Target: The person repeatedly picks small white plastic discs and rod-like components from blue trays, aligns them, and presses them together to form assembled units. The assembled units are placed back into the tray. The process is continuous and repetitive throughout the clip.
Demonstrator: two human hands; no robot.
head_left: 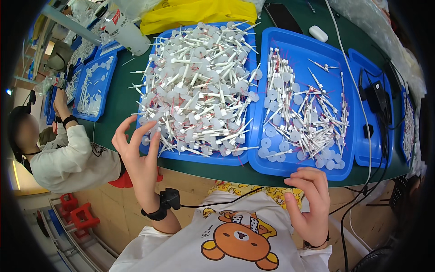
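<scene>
My left hand (141, 152) is held up at the front left corner of a blue tray (204, 158), its fingers apart with nothing visible in them. That tray is heaped with small white plastic sticks (195, 81) bearing translucent discs and thin red threads. Beyond the front edge of a second blue tray (301, 41), my right hand (312, 201) hovers with bent fingers and the thumb apart, nothing seen in it. Loosely grouped white stick pieces (301, 122) lie in this tray, along with several loose translucent discs (328, 158) near its front.
A cup (129, 34) and a yellow plastic bag (197, 12) lie behind the heaped tray. At right, a blue tray (362, 156) holds a black adapter (377, 96); cables hang over the table edge. A white case (318, 33) sits behind. Another person (68, 154) works at left.
</scene>
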